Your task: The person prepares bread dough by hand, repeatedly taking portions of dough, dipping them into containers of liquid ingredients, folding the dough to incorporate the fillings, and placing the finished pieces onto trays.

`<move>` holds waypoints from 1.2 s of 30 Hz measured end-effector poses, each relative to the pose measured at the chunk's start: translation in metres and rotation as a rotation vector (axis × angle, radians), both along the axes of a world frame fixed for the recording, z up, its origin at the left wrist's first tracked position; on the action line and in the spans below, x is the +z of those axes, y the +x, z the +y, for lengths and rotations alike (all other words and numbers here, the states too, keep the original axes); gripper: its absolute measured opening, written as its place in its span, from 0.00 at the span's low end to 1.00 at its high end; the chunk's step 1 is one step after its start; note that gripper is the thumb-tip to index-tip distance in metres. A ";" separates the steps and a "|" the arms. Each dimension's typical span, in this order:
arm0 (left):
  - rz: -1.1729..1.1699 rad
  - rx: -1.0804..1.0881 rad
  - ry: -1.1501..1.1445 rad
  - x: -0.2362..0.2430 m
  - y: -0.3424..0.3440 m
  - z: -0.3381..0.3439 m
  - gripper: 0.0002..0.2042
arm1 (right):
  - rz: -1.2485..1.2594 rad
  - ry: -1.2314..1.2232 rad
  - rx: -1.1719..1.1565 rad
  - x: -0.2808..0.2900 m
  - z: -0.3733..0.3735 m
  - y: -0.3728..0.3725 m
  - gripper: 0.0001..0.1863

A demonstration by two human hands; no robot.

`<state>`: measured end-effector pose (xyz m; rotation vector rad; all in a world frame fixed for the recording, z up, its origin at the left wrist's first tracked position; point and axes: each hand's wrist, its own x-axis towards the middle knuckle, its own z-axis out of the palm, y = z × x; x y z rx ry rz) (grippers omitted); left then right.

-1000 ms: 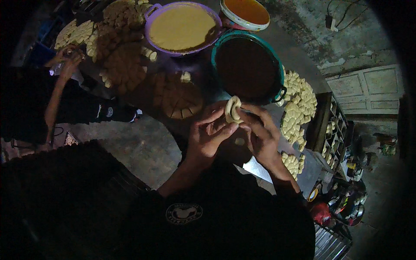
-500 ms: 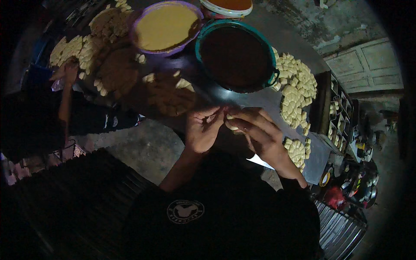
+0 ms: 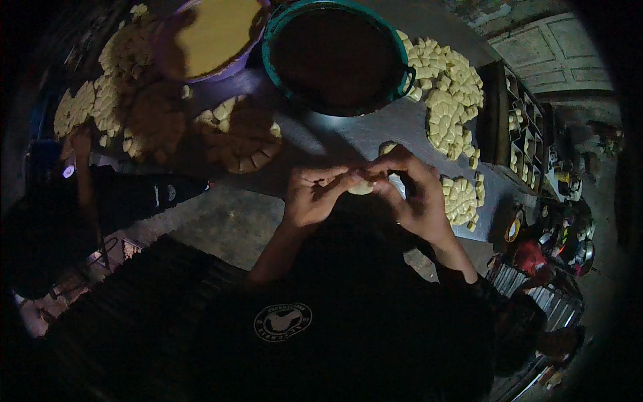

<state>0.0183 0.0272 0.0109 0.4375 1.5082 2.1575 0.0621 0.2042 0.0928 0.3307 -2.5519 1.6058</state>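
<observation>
A small pale piece of dough (image 3: pixel 362 187) is pinched between my two hands, in front of my chest at the table's near edge. My left hand (image 3: pixel 315 197) grips its left side with thumb and fingers. From the right, the thumb and bent fingers of my right hand (image 3: pixel 416 194) press on it. A pale lump (image 3: pixel 387 148) shows just beyond my right fingers; whether they touch it I cannot make out. Farther off stands a teal basin (image 3: pixel 268 63) of dark brown filling. Cut dough pieces (image 3: pixel 447 117) lie on the right, with a smaller round cluster (image 3: pixel 459 199) nearer.
A purple basin (image 3: pixel 234 68) of yellow filling stands left of the teal one. Shaded dough rounds (image 3: pixel 242 142) cover the left of the metal table (image 3: pixel 321 144). Another person's hand (image 3: pixel 79 139) reaches in at far left. A wooden rack (image 3: pixel 494 114) borders the right side.
The view has shifted, so the basins sit higher and farther left. My right hand has spread away from my left, and the dough between them now shows more plainly.
</observation>
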 end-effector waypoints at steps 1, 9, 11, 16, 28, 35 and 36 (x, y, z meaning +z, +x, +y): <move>-0.064 0.003 0.120 -0.014 0.001 0.003 0.10 | -0.023 0.019 0.022 0.002 -0.001 0.001 0.19; -0.504 -0.225 0.072 -0.008 0.016 0.016 0.11 | -0.028 0.389 -0.108 -0.017 0.004 0.024 0.31; -0.472 -0.229 -0.060 -0.026 0.030 0.016 0.11 | -0.048 0.388 -0.037 -0.030 0.009 0.038 0.31; -0.309 -0.209 -0.335 -0.066 0.053 0.023 0.10 | -0.658 -0.729 -0.280 -0.095 0.001 0.078 0.25; 0.037 0.087 -0.817 -0.096 0.013 0.010 0.17 | -0.279 0.137 -0.259 -0.176 0.044 0.025 0.13; 0.133 0.156 -0.827 -0.070 0.026 0.014 0.14 | -0.052 0.383 -0.224 -0.169 0.119 -0.002 0.16; 0.105 0.171 -0.864 -0.067 0.030 0.015 0.14 | -0.011 0.480 -0.212 -0.172 0.148 -0.014 0.19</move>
